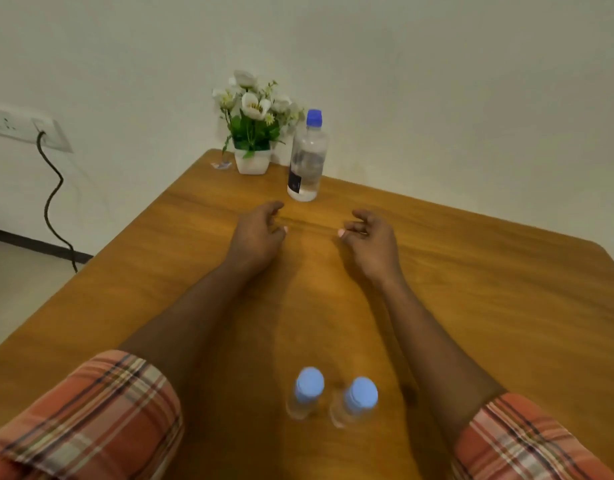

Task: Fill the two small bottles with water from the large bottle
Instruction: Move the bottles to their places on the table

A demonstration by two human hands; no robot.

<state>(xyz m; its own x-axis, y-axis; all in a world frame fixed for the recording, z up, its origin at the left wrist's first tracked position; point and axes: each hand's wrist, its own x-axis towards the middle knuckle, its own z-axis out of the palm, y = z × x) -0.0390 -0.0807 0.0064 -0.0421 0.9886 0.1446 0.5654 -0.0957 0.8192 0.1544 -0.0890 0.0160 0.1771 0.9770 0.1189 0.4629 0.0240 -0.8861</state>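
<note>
Both hands lay out over the middle of the wooden counter [471,289], palms turned inward toward each other and well apart. The left hand [258,233] had its fingers loosely curled and held nothing; the right hand [369,237] was curled the same loose way and also held nothing. Whether they rested on the wood or hung just above it could not be told.

The large bottle [307,161] stood upright near the far corner of the counter, beyond the hands and apart from both, its blue cap on and clear water inside. Just beside it, at the far corner, stood a white pot of flowers [252,161].

The two small bottles stood upright close to the near edge, between the forearms: the left small bottle [305,393] and the right small bottle [355,401], side by side, each with a blue cap on. Their fill level could not be told.

Plaid sleeves [90,420] covered the upper arms.
</note>
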